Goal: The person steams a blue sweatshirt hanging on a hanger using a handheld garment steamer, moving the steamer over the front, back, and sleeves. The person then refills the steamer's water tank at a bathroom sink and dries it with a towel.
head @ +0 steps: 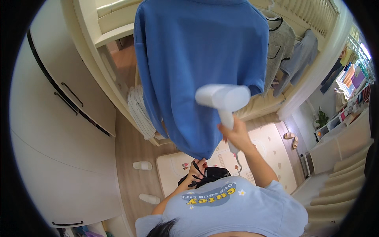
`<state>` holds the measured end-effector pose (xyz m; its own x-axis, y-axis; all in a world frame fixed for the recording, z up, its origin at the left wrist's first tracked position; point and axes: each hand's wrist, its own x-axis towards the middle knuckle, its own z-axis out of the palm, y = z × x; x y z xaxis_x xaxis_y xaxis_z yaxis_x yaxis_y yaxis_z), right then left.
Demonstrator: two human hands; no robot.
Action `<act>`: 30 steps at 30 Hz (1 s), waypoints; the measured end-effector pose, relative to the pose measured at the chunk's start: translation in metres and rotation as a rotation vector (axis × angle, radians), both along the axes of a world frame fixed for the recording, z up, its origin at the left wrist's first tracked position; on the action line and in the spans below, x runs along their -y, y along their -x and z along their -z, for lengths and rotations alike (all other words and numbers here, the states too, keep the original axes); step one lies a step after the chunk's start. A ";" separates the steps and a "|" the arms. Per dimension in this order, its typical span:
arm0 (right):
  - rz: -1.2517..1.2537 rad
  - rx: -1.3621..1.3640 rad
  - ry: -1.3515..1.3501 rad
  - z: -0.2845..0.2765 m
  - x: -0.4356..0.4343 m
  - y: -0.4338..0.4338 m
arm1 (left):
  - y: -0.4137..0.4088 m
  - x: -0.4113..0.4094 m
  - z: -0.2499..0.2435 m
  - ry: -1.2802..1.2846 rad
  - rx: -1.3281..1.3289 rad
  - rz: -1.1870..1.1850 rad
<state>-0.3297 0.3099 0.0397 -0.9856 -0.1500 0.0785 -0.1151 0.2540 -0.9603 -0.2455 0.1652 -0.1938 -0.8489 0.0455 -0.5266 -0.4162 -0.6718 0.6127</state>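
Observation:
A blue long-sleeved sweatshirt (189, 56) hangs in front of me, its top cut off by the upper edge of the view. At the bottom hem, my left hand (199, 169) pinches the fabric and draws it to a point towards me. My right hand (239, 134) grips the handle of a white handheld garment steamer (223, 96), slightly blurred. Its head is held in front of the sweatshirt's lower right part; whether it touches the cloth I cannot tell. A grey cord (239, 164) runs down from the handle.
Behind the sweatshirt stands a cream bunk bed (115, 32) with a grey top (278, 50) and a light blue garment (302, 59) hanging beside it. White wardrobe doors (71, 154) line the left. A patterned play mat (275, 154), white slippers (142, 165) and tan slippers (291, 138) lie on the floor.

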 end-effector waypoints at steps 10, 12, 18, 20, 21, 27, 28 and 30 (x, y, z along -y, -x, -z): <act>0.106 -0.372 0.008 -0.101 0.037 0.106 | 0.007 -0.006 -0.011 0.041 -0.022 0.112; 0.191 -0.405 -0.137 -0.081 0.036 0.115 | 0.006 -0.008 -0.017 0.171 0.001 0.213; 0.250 -0.244 -0.202 -0.021 0.014 0.113 | 0.004 -0.008 -0.037 0.409 -0.112 0.434; 0.248 -0.231 -0.219 -0.009 0.008 0.107 | 0.005 -0.006 -0.040 0.409 -0.151 0.437; 0.246 -0.224 -0.227 -0.003 0.006 0.103 | 0.005 -0.006 -0.040 0.406 -0.155 0.427; 0.136 -0.069 -0.218 0.022 -0.007 0.055 | 0.004 -0.004 -0.031 0.322 -0.074 0.405; 0.157 -0.029 -0.304 0.022 -0.009 0.043 | 0.003 -0.004 -0.030 0.323 -0.052 0.409; 0.082 0.059 -0.180 0.013 -0.014 0.021 | 0.002 -0.002 -0.028 0.309 -0.043 0.407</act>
<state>-0.3507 0.3235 0.0271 -0.9972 -0.0754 -0.0003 -0.0321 0.4283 -0.9031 -0.2478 0.1675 -0.1655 -0.8163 0.2246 -0.5322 -0.5760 -0.2460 0.7796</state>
